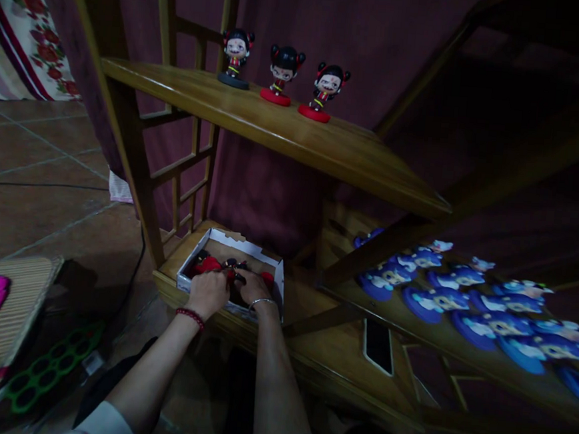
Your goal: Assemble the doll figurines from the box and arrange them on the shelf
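A: Sitting in the white box (279,280): red piece (209,265). Nearer hand?
B: Left hand (209,294); piece lies just beyond its knuckles. Right hand (252,288) alongside. Both curled; can't tell either's grip. Long axis unclear.

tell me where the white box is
In the head view, the box sits on the lower shelf, left of centre, with the left hand and right hand over it.

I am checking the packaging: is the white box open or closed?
The box is open: uncovered above, red items show inside near the left hand and right hand.
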Demonstrator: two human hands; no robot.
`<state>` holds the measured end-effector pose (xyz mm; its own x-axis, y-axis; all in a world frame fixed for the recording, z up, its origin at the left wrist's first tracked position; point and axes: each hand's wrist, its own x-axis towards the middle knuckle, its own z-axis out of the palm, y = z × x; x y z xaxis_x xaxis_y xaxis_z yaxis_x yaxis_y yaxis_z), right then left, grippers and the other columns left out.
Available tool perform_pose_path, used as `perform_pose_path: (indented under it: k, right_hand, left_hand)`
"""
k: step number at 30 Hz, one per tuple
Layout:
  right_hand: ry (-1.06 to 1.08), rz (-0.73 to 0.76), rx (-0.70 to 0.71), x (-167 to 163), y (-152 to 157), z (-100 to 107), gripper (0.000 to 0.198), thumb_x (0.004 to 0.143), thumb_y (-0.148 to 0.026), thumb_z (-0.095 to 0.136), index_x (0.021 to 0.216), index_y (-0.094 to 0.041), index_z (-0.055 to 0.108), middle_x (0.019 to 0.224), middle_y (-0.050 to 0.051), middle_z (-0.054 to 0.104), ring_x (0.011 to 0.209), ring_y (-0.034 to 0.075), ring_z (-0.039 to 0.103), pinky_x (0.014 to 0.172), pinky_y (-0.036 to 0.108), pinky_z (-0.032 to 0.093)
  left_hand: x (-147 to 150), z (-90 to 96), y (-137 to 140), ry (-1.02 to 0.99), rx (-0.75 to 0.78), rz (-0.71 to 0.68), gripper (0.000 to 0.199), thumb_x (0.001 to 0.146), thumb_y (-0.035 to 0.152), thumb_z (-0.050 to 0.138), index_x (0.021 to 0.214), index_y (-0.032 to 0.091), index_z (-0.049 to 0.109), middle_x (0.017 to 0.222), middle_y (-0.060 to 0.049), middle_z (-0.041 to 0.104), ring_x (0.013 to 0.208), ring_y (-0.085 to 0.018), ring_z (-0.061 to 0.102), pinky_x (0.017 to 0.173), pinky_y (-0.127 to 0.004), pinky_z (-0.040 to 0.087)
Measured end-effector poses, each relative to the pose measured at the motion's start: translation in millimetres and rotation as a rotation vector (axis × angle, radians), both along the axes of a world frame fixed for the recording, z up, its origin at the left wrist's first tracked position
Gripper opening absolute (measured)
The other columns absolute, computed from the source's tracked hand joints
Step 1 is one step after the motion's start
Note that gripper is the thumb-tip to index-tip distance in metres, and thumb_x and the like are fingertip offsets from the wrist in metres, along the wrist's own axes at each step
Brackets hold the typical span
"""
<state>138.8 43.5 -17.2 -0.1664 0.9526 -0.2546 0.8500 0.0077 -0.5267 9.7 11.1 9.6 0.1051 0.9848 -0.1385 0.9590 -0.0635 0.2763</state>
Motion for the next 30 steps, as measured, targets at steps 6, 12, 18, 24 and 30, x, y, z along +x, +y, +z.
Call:
perform_pose_path:
  k: [6,12,18,24,30]
  right_hand:
    - [0.018,-0.041,0.011,2.2,2.2,1.0,0.024,0.077,-0.02,0.049,0.096,-0.026,0.061,0.099,0.001,0.064,0.093,0.014,0.058,0.078,0.023,0.041]
    - [0.007,-0.077,0.012,5.7,3.6,-3.7,0.019,0.074,-0.019,0.05,0.091,-0.024,0.057,0.085,0.0,0.064,0.079,0.012,0.058,0.069,0.022,0.041]
    - [0.038,-0.18,0.014,11.2,7.2,-15.9,0.016,0.077,-0.02,0.047,0.093,-0.023,0.05,0.082,-0.001,0.061,0.071,0.011,0.057,0.066,0.022,0.041]
    - [0.061,-0.222,-0.015,13.3,12.7,-28.4,0.018,0.078,-0.019,0.045,0.096,-0.023,0.045,0.085,0.0,0.059,0.075,0.011,0.058,0.067,0.022,0.041]
    - [0.028,-0.139,-0.029,9.1,7.8,-15.6,0.022,0.073,-0.012,0.046,0.092,-0.022,0.046,0.082,0.0,0.06,0.071,0.011,0.056,0.065,0.022,0.039]
  left_hand:
    - [-6.0,0.8,16.7,-0.014,-0.12,-0.029,0.031,0.074,0.02,0.039,0.091,0.016,0.064,0.091,-0.015,0.065,0.088,-0.027,0.06,0.072,-0.037,0.045]
    - [-19.1,-2.6,22.8,-0.034,-0.104,-0.057,0.035,0.075,0.02,0.036,0.099,0.02,0.063,0.095,-0.013,0.065,0.091,-0.025,0.06,0.074,-0.036,0.045]
    - [-34.8,4.1,28.4,-0.096,-0.084,0.059,0.034,0.074,0.018,0.039,0.098,0.019,0.063,0.092,-0.012,0.066,0.089,-0.023,0.06,0.076,-0.031,0.044]
    - [-49.8,-0.9,40.6,-0.58,0.038,0.218,0.031,0.072,0.014,0.046,0.098,0.016,0.062,0.098,-0.008,0.065,0.094,-0.019,0.058,0.081,-0.026,0.044]
    - [-57.4,-10.0,49.0,-1.315,-0.023,0.446,0.024,0.073,0.013,0.046,0.094,0.009,0.057,0.101,-0.009,0.059,0.084,-0.015,0.059,0.072,-0.029,0.052]
